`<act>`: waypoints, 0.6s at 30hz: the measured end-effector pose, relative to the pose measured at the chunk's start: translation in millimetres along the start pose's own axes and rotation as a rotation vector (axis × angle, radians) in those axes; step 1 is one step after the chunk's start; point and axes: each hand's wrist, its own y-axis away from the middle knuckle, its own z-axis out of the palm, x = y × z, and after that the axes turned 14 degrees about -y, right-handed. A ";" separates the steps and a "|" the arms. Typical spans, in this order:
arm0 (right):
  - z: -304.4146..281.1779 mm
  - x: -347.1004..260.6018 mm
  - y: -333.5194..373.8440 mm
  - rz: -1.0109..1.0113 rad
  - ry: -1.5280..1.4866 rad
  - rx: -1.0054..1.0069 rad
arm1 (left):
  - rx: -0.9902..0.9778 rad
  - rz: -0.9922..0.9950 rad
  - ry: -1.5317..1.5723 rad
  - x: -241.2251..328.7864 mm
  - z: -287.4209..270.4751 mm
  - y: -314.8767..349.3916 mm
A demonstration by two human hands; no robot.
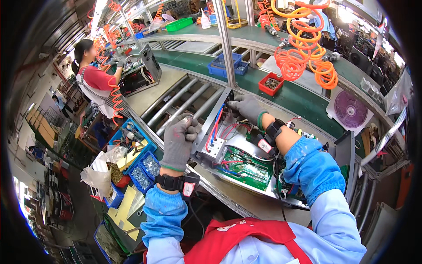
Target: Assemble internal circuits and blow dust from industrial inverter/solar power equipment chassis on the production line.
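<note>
Before me lies an opened electrical unit with a green circuit board (246, 165), loose wires and a grey metal end panel (212, 118) standing upright. Red and blue wires (216, 125) run along the panel's inner side to a white terminal block (216, 150). My left hand (179, 141), in a grey glove, is beside the panel's outer face with fingers curled and thumb against them; anything pinched there is too small to make out. My right hand (249, 109), also gloved, reaches inside the panel's far end. Its fingers close together by the wires, and what they grip is hidden.
Metal rollers (178, 100) lead left toward a co-worker (99, 75) at another unit. Blue bins of small metal parts (143, 178) stand left of me. A red bin (271, 83) sits on the green belt (292, 103). Orange coiled hoses (303, 48) hang above; a post (225, 44) rises ahead.
</note>
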 end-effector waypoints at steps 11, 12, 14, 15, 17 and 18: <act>21.5 -8.8 7.8 -0.021 -0.058 0.046 | 0.058 0.051 -0.147 7.4 14.7 4.6; 21.2 -12.6 12.6 -0.108 0.138 0.072 | 0.063 0.066 -0.143 9.5 15.4 5.6; 17.6 -27.4 23.9 -0.068 0.196 0.010 | 0.068 0.021 -0.170 15.8 17.5 6.6; 17.9 -35.9 31.4 -0.249 0.375 0.107 | 0.069 0.029 -0.184 18.6 18.8 9.4; 21.7 -52.5 51.1 -0.412 0.500 0.192 | 0.044 0.056 -0.161 25.0 23.0 11.3; 25.1 -59.7 63.3 -0.476 0.487 0.169 | 0.003 0.051 -0.138 27.4 26.3 12.2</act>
